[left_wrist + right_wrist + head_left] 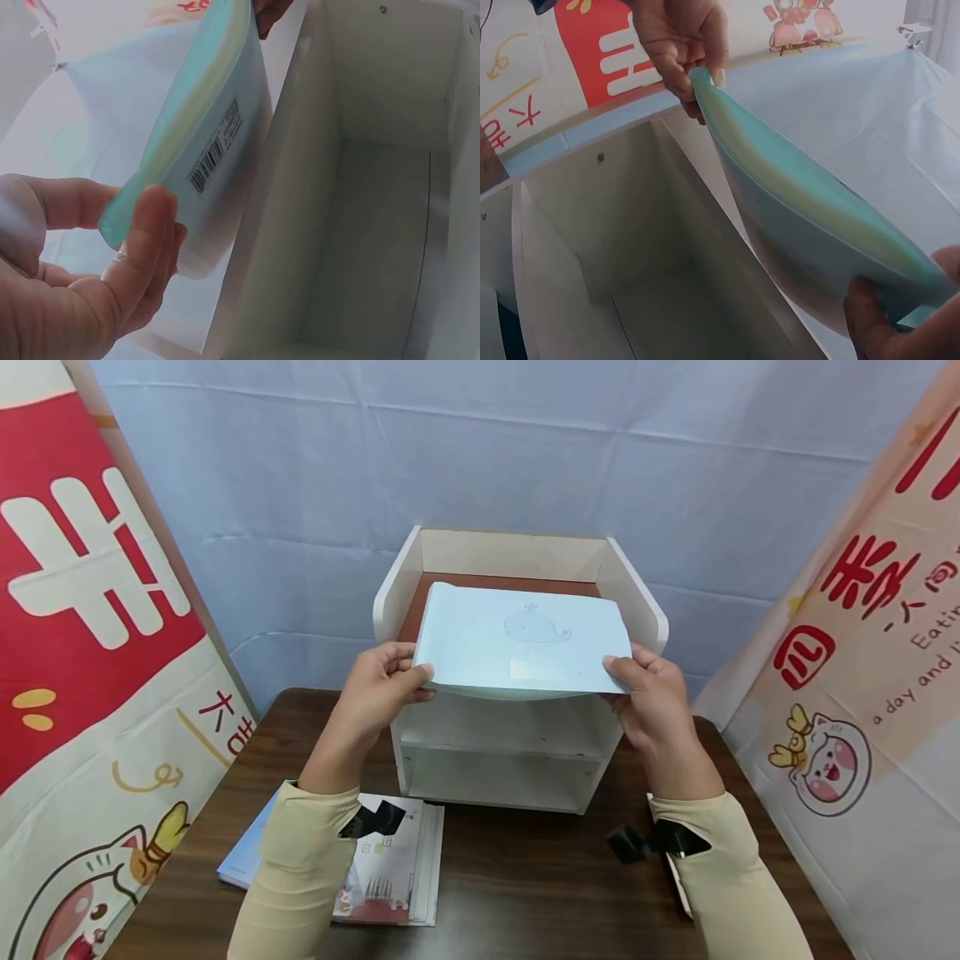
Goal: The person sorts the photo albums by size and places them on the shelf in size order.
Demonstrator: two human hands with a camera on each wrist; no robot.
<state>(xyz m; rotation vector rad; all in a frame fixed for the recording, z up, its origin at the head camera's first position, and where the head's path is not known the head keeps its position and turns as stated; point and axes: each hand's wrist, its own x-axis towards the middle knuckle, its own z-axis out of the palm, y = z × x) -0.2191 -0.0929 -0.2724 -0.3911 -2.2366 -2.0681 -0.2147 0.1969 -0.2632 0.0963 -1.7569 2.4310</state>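
Note:
A pale blue notebook (472, 635) with a small whale drawing on its cover is held level in front of the top of a white shelf unit (498, 727). My left hand (381, 681) pinches its left end, thumb on top and fingers underneath. The right hand (651, 693) grips the other end the same way. In the left wrist view, a barcode label (216, 156) shows on the notebook's underside. Seen from the right wrist, the notebook (802, 217) sags in the middle, with greenish page edges.
The unit has a brown top board (517, 583) with raised white sides, and shelves below. On the dark wooden table (517, 877), books (390, 868) and a blue book (251, 847) lie at the left. A thin pale item (678, 881) is partly under the right sleeve.

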